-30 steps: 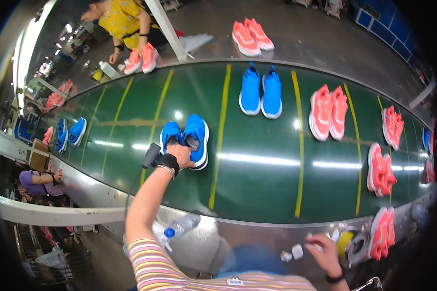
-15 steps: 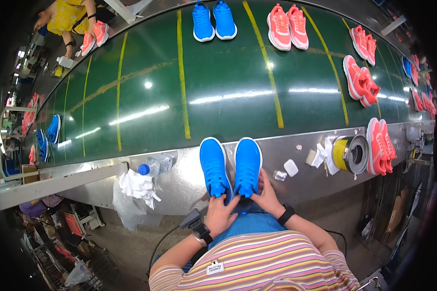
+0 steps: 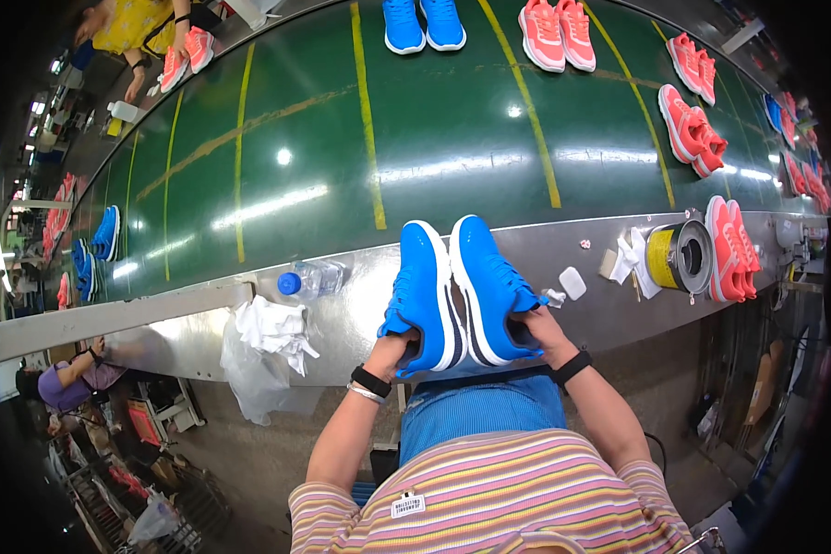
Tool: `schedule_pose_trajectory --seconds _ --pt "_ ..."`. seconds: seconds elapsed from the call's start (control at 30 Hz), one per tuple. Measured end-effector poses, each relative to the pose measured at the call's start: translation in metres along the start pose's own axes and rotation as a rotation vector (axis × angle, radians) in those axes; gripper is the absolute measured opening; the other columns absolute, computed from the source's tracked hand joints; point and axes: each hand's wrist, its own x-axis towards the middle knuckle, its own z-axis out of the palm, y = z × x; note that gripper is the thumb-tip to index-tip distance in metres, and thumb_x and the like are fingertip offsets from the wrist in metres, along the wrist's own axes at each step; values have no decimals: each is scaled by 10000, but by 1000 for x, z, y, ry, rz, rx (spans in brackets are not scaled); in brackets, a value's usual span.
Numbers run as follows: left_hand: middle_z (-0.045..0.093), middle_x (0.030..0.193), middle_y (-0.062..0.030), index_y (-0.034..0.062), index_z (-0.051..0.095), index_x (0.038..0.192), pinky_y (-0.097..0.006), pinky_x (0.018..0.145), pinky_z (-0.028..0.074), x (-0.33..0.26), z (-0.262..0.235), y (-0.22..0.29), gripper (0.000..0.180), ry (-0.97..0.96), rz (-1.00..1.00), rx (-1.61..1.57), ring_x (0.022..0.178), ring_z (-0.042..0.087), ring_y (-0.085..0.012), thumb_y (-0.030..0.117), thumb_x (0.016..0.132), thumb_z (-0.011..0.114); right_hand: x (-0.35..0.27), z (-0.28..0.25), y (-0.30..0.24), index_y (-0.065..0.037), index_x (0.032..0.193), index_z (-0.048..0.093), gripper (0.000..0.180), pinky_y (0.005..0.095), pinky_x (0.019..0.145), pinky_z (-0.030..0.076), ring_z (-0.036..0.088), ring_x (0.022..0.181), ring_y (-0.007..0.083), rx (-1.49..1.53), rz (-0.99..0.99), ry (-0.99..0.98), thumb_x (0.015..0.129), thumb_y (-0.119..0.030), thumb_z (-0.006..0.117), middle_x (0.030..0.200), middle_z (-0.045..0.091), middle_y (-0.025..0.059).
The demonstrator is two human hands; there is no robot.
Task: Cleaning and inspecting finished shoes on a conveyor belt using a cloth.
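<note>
A pair of blue sneakers with white soles is in my hands, turned so that the soles face each other and nearly touch along the middle. My left hand [image 3: 390, 355] grips the left blue sneaker [image 3: 415, 286] by its heel opening, its fingers partly inside. In the same way my right hand [image 3: 547, 334] holds the right blue sneaker [image 3: 495, 294] at its opening, fingers hidden by the shoe. Both toes point away from me, toward the green conveyor belt [image 3: 295, 208].
On the steel ledge [image 3: 369, 300] lie a clear bottle [image 3: 316, 279] with a blue cap, white rags [image 3: 272, 332], a white pad [image 3: 572, 283], a yellow-labelled tin [image 3: 679, 258] and coral sneakers [image 3: 731, 249]. More sneakers stand on the belt. A co-worker [image 3: 138, 28] handles coral shoes across it.
Both blue sneakers have been lifted and tilted so that their soles meet. My hands have gone from the tongues into the heel openings. The view has shifted slightly.
</note>
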Motion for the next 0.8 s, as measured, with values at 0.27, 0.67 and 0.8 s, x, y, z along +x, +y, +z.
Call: schedule_pose_trajectory --seconds 0.27,0.67,0.8 --pt "524 1172 -128 10 450 1215 -347 892 451 -9 -2 0 462 -51 -51 -25 1029 540 -241 -84 765 416 -8 4 13 -26 1108 535 344 292 835 451 570 931 173 198 -21 -83 770 1 480 1038 586 76" --pt "438 1288 -100 54 327 1323 -364 967 392 2 -32 -29 475 -366 107 -146 1125 476 -213 220 906 483 -1 -39 53 -9 1225 457 347 334 927 407 521 1052 196 -26 -192 -215 899 -128 470 1193 520 100" --pt "433 1295 -87 72 316 1334 -355 973 383 6 -42 -31 529 -295 174 33 1127 473 -207 289 891 507 -10 -28 36 -22 1210 472 334 324 914 413 525 1038 182 52 -198 -221 899 -144 483 1171 531 94"
